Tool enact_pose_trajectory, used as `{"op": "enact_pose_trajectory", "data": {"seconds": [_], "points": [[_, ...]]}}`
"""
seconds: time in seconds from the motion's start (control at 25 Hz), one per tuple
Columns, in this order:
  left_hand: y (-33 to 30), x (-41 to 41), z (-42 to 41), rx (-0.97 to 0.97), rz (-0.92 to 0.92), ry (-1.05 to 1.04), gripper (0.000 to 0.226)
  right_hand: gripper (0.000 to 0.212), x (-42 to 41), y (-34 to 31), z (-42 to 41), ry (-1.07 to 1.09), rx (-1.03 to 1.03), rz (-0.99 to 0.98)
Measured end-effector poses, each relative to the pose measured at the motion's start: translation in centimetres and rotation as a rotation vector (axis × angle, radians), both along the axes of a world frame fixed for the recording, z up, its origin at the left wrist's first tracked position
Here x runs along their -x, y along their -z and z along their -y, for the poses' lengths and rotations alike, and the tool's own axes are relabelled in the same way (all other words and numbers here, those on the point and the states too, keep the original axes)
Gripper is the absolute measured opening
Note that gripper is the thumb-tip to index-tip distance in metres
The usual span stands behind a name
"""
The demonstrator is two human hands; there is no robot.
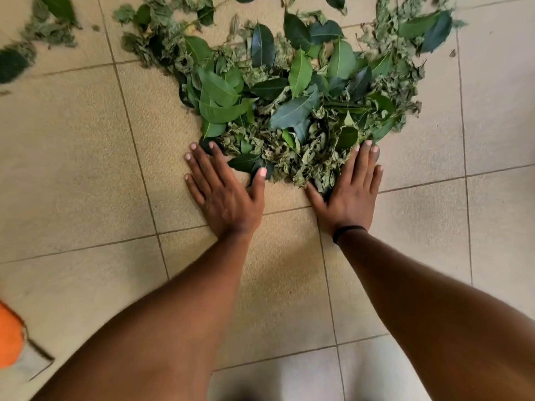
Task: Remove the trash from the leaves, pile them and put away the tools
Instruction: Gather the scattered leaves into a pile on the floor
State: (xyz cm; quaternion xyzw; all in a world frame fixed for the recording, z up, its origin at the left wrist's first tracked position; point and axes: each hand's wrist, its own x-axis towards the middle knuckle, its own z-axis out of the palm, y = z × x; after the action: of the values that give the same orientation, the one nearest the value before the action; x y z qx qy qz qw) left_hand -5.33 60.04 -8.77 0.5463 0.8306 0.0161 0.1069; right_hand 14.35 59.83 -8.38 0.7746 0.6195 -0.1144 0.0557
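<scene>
A: Leaves (292, 102) front and centre in the head view, heaped on the tiled floor (86, 175), broad glossy ones on top, dry crumbled bits along the near edge. Both hands are down flat at that edge.

B: Left hand (223, 192) has its fingers spread, palm on the tile, fingertips just touching the heap's near left corner. Right hand (351, 192) has its fingers held together and straight, thumb out, tucked against the near right side. Neither grips anything.

A: So it looks like the piling step. To do it well, I'd say keep the palms low on the tile so the small crumbs don't slip under, and push from both sides toward the middle.

B: And there are scattered leaves (52, 27) far left and more at the top right, well apart from the heap; those need gathering too.

A: Containers?

B: None I can make out. There's an orange object (10, 334) at the bottom left edge, cut off; I can't tell what it is or whether it holds anything.
</scene>
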Motion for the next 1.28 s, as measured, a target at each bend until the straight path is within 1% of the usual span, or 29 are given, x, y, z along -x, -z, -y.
{"op": "enact_pose_trajectory", "data": {"seconds": [0.08, 0.28, 0.4, 0.48, 0.8, 1.04, 1.16, 1.24, 1.28], "points": [[0.2, 0.0, 0.0, -0.008, -0.017, -0.009, 0.098, 0.107, 0.0, 0.0, -0.1, -0.010, -0.006, -0.021], [0.2, 0.0, 0.2, -0.020, -0.005, -0.018, 0.098, 0.108, 0.0, 0.1, 0.0, -0.019, 0.056, 0.030], [0.1, -0.2, -0.2, -0.009, 0.005, -0.030, 0.093, 0.109, -0.6, -0.1, -1.1, -0.090, 0.086, 0.066], [0.1, 0.2, -0.2, 0.000, -0.009, -0.048, 0.092, 0.110, -0.6, -0.1, -2.1, -0.149, 0.100, 0.045], [0.7, -0.2, 0.0, -0.057, -0.046, -0.024, 0.090, 0.108, -0.9, 0.2, -2.2, -0.157, 0.042, 0.013], [0.7, -0.2, 0.0, -0.066, -0.045, -0.027, 0.089, 0.104, -1.0, 0.3, -1.8, -0.119, -0.027, -0.081], [0.8, -0.2, 0.2, -0.126, 0.017, -0.038, 0.090, 0.107, -0.9, 0.1, -1.8, -0.094, -0.066, -0.102], [1.0, -0.2, 0.2, -0.169, 0.042, -0.061, 0.090, 0.105, -1.2, -0.2, -2.3, -0.072, -0.111, -0.190], [1.2, -0.1, 0.3, -0.193, 0.053, -0.069, 0.090, 0.099, -1.8, -0.4, -2.6, -0.049, -0.144, -0.279]]}}
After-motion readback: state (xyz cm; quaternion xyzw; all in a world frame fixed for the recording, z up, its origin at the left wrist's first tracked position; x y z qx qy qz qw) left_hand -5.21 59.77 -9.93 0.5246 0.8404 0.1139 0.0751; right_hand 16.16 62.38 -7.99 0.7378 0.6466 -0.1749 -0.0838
